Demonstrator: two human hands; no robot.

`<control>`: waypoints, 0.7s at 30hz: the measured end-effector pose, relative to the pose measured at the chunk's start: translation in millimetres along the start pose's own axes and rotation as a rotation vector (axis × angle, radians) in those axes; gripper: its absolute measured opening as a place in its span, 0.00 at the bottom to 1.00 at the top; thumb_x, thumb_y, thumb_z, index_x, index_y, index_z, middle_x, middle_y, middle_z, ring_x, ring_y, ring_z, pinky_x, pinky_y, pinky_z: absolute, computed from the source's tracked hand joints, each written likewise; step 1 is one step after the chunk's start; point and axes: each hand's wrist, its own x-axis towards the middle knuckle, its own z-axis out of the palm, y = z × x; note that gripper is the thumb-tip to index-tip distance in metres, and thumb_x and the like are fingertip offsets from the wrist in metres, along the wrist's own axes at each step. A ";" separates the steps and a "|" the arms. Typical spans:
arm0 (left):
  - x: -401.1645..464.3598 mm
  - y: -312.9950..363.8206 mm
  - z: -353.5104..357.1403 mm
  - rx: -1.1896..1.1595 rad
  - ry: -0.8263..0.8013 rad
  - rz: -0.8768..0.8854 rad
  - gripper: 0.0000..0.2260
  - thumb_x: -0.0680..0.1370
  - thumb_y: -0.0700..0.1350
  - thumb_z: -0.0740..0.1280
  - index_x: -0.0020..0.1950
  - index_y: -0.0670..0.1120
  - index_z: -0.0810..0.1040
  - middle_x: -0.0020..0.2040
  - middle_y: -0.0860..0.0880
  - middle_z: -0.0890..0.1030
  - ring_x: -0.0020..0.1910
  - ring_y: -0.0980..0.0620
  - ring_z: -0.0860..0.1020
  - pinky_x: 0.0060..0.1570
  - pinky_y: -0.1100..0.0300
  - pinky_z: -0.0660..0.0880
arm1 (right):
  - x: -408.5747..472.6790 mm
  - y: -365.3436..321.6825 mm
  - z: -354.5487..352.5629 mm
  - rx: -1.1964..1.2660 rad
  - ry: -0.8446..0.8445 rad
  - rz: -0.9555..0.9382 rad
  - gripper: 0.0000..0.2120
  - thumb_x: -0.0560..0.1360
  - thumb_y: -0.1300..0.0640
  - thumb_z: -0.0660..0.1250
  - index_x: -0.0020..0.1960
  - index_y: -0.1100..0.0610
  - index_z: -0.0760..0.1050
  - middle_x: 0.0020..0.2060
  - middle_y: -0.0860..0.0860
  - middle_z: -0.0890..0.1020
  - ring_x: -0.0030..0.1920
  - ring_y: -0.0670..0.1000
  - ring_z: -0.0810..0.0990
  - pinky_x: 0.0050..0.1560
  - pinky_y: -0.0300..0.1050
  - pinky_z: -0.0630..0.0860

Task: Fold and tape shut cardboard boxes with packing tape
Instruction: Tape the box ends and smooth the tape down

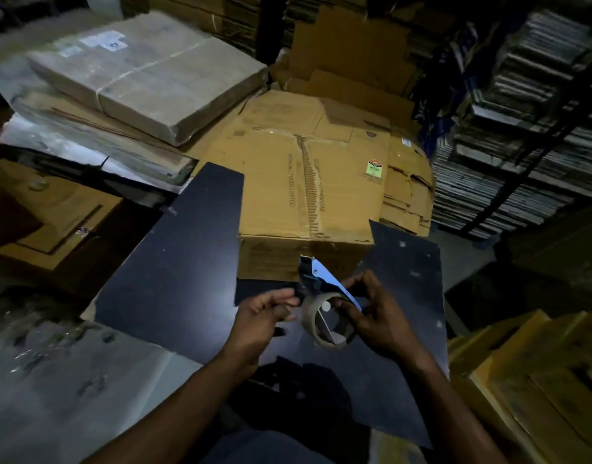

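A worn brown cardboard box stands on a dark board right in front of me, its top flaps folded down with a torn seam along the middle. Just below its front face I hold a tape dispenser with a metal frame and a roll of clear packing tape. My right hand grips the dispenser by its handle side. My left hand pinches at the front end of the dispenser near the roll, fingers curled.
A wrapped flat bundle lies at the back left on other cardboard. Flattened cartons pile up behind and right of the box. Stacks of sheets fill the right side. Yellow boxes sit at lower right.
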 end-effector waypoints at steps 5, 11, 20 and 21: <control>8.6 36.0 -29.5 -0.192 0.101 0.004 0.14 0.84 0.36 0.68 0.67 0.47 0.84 0.60 0.49 0.89 0.60 0.45 0.87 0.56 0.47 0.82 | 26.1 -37.2 18.4 -0.021 -0.033 -0.119 0.14 0.79 0.54 0.76 0.61 0.52 0.76 0.56 0.40 0.83 0.58 0.42 0.83 0.46 0.37 0.80; 13.7 69.4 -49.1 -0.315 -0.078 -0.302 0.19 0.83 0.56 0.66 0.67 0.47 0.85 0.53 0.49 0.88 0.48 0.48 0.83 0.50 0.51 0.76 | 51.3 -51.9 25.7 0.003 -0.095 -0.163 0.20 0.79 0.57 0.77 0.68 0.49 0.76 0.62 0.42 0.82 0.65 0.46 0.81 0.54 0.47 0.84; 26.7 93.2 -26.6 -0.277 -0.027 -0.249 0.20 0.84 0.59 0.66 0.64 0.47 0.88 0.56 0.51 0.89 0.44 0.51 0.81 0.49 0.52 0.75 | 91.4 -46.4 2.3 -0.040 -0.198 -0.182 0.32 0.76 0.63 0.77 0.74 0.41 0.72 0.60 0.44 0.83 0.62 0.46 0.83 0.56 0.56 0.85; 26.9 96.1 -22.2 -0.272 -0.018 -0.238 0.19 0.84 0.58 0.66 0.63 0.47 0.89 0.56 0.50 0.89 0.45 0.51 0.80 0.50 0.52 0.75 | 94.9 -45.0 -0.9 -0.035 -0.205 -0.187 0.33 0.76 0.64 0.77 0.74 0.41 0.73 0.60 0.45 0.83 0.62 0.46 0.83 0.56 0.55 0.86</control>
